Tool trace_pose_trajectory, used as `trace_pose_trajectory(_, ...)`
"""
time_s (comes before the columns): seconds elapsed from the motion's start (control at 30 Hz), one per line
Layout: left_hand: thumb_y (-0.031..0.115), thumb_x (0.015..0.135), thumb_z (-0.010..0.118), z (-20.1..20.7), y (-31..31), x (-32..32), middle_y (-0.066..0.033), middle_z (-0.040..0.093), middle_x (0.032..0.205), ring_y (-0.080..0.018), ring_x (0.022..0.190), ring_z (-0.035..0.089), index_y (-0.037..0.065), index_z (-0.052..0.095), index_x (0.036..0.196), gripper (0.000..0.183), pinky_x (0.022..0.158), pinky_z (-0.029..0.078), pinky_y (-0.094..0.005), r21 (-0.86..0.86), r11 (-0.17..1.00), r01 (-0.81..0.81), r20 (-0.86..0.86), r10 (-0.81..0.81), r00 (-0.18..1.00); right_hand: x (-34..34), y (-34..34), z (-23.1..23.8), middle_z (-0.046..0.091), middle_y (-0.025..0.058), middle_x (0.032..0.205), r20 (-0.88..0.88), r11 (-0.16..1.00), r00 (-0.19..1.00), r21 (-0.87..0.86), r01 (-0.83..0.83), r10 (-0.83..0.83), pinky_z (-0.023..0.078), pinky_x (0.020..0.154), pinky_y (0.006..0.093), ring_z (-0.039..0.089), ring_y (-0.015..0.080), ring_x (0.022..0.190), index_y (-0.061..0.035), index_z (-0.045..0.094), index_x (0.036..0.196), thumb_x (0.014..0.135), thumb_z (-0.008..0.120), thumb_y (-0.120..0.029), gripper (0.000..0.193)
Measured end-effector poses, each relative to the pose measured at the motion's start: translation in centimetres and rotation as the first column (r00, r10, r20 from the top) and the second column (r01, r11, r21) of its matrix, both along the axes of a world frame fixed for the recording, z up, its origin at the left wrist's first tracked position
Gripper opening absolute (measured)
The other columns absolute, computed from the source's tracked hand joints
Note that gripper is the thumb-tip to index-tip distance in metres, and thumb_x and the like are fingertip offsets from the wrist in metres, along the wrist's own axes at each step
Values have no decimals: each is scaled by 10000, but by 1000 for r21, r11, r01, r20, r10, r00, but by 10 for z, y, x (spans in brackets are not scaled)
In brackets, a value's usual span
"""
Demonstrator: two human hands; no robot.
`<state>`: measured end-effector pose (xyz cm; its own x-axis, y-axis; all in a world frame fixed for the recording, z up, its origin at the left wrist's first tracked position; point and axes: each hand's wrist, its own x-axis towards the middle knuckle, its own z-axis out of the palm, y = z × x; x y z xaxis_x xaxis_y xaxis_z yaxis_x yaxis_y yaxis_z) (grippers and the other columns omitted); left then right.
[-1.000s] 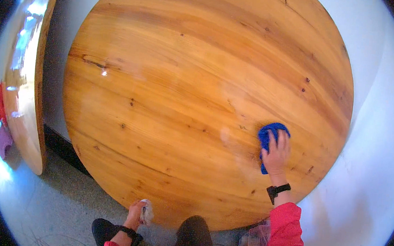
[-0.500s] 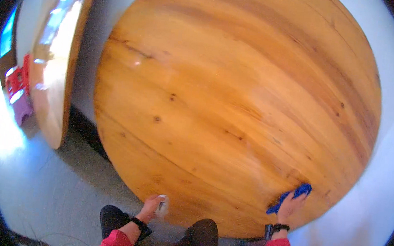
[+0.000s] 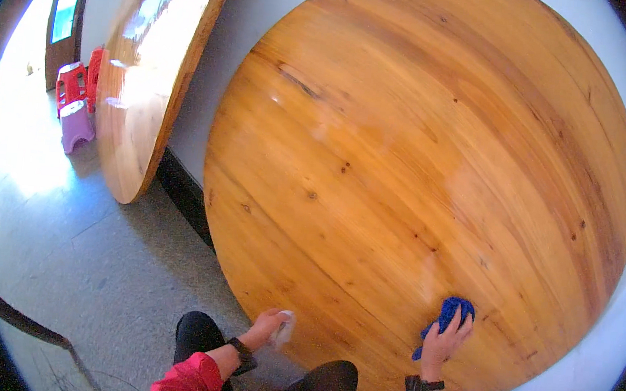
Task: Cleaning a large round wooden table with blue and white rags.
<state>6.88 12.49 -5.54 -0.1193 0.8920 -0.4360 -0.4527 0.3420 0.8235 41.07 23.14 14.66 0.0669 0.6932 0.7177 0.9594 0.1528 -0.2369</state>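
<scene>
A large round wooden tabletop (image 3: 404,174), glossy and knotted, fills the middle of the view and stands against the wall. My right hand (image 3: 445,346) presses a crumpled blue cloth (image 3: 454,310) onto the wood near its lower right part, fingers spread over it. At the lower left rim, my left hand (image 3: 264,328) is closed around a small whitish piece, perhaps a tissue or cloth (image 3: 283,330). That hand is right by the tabletop's edge. Both wrists carry dark bands, below red sleeves.
A second round wooden top (image 3: 140,91) leans at the left, its surface shining. Beyond it stand red stools (image 3: 72,85) and a purple stool (image 3: 77,126) near a doorway. My knees (image 3: 322,390) are close to the lower rim. A dark curved bar (image 3: 27,317) lies low on the left.
My right hand has drawn the blue cloth slightly left, and the cloth is more bunched. The view has turned left, so the tabletop appears farther right. My left hand still holds the whitish piece.
</scene>
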Motion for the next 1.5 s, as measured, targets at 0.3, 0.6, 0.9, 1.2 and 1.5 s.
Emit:
trace_pose_trajectory(0.3, 315, 923, 530, 8, 8, -18, -56, 660, 858, -191, 708, 649, 87, 608, 1032, 265, 585, 537, -335, 5, 996, -85, 113, 84, 990, -37, 42, 114, 428, 172, 1356, 487, 919, 855, 229, -321, 177, 342, 1068, 513, 385, 421, 1264, -132, 523, 1317, 723, 671, -50, 617)
trace_pose_trajectory(0.6, 343, 910, 504, 154, 15, -72, 10, 597, 740, -128, 620, 608, 152, 568, 960, 208, 432, 448, -298, 257, 923, -288, 143, 258, 955, 6, 73, 188, 395, 179, 1401, 363, 900, 931, 393, -189, 37, 287, 1112, 492, 353, 398, 1303, -98, 489, 1347, 791, 604, -63, 568)
trace_pose_trajectory(0.9, 233, 875, 519, 284, 15, -142, 11, 578, 743, -130, 533, 574, 122, 588, 1019, 195, 381, 427, -263, 524, 738, -425, -10, 504, 863, 51, 90, 189, 449, 156, 1377, 380, 813, 924, 546, -202, -26, 313, 1084, 465, 402, 360, 1280, -88, 516, 1324, 798, 567, -99, 529)
trace_pose_trajectory(1.2, 236, 880, 555, 410, 43, -135, -25, 567, 748, -129, 535, 556, 71, 609, 1046, 240, 375, 405, -281, 736, 568, -368, -127, 650, 750, 54, 97, 184, 463, 153, 1367, 339, 773, 939, 581, -254, 54, 309, 1073, 515, 407, 377, 1270, -131, 559, 1285, 767, 583, -158, 519)
trace_pose_trajectory(1.5, 236, 885, 581, 505, 99, -20, -75, 627, 802, -152, 556, 616, 65, 579, 1217, 374, 352, 442, -282, 889, 457, -35, -353, 731, 584, 57, 103, 180, 465, 158, 1362, 333, 764, 937, 577, -288, 102, 302, 1073, 523, 411, 382, 1267, -120, 570, 1265, 750, 574, -145, 515)
